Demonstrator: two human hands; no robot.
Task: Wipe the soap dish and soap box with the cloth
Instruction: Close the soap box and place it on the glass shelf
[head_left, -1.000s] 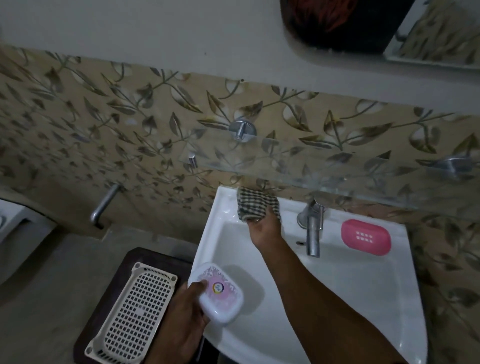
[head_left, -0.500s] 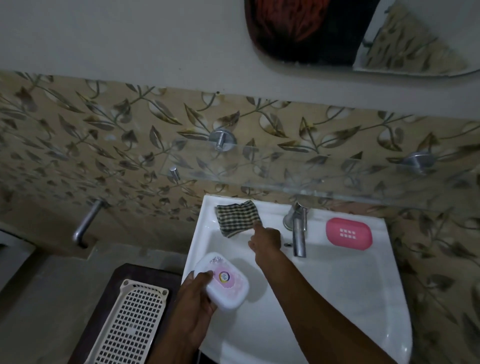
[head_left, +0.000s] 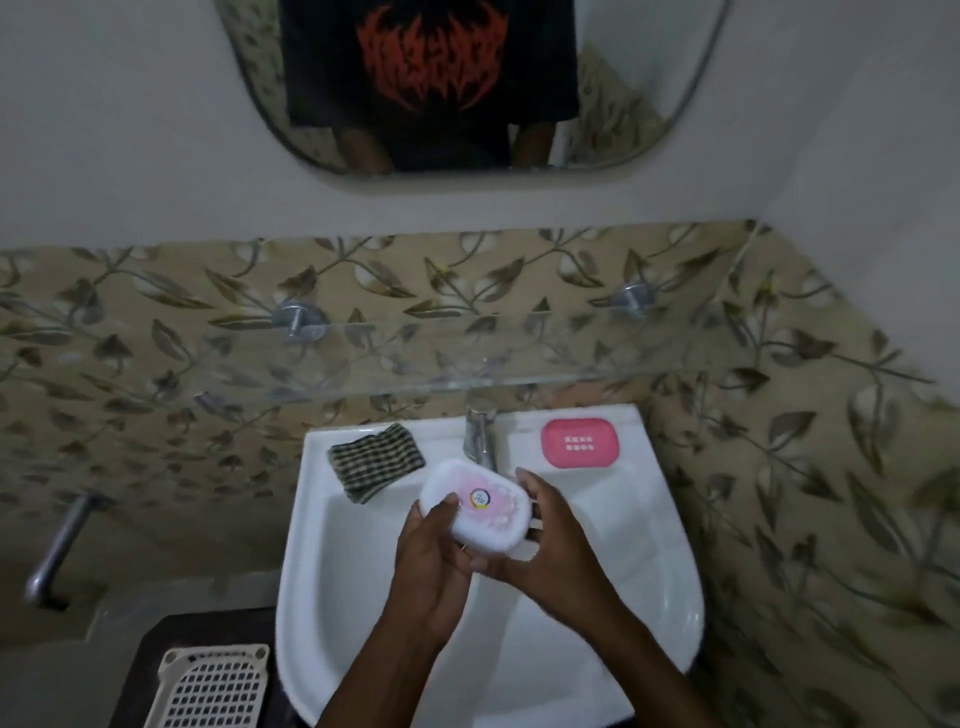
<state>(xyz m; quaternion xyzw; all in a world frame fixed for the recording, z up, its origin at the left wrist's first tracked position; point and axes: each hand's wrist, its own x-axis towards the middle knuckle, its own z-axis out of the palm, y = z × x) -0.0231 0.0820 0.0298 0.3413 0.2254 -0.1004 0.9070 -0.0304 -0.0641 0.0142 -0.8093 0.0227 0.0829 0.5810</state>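
Both hands hold a white rounded-rectangular plastic soap box with a pink patterned lid and a small round sticker (head_left: 475, 505) over the basin, just below the centre of the frame. The left hand (head_left: 431, 558) grips the box from its left side, thumb laid across the lid edge and fingers curled underneath. The right hand (head_left: 550, 540) wraps the right end of the box, fingers curved around its far edge and partly closed on it. The box sits tilted, lid facing the camera.

A white ceramic wash basin (head_left: 649, 571) occupies the lower centre of the frame. On its rear ledge, left of centre, lies a folded green-and-white checked cloth (head_left: 376, 460), apart from both hands. A chrome tap (head_left: 480, 434) stands at the middle of the ledge. To its right, on the same ledge, rests a pink rounded-rectangular plastic soap dish with drain slots (head_left: 580, 443).

A clear glass shelf (head_left: 415, 358) runs across the leaf-patterned wall tile above the basin. A cream perforated plastic basket (head_left: 213, 686) lies at the lower left of the frame.
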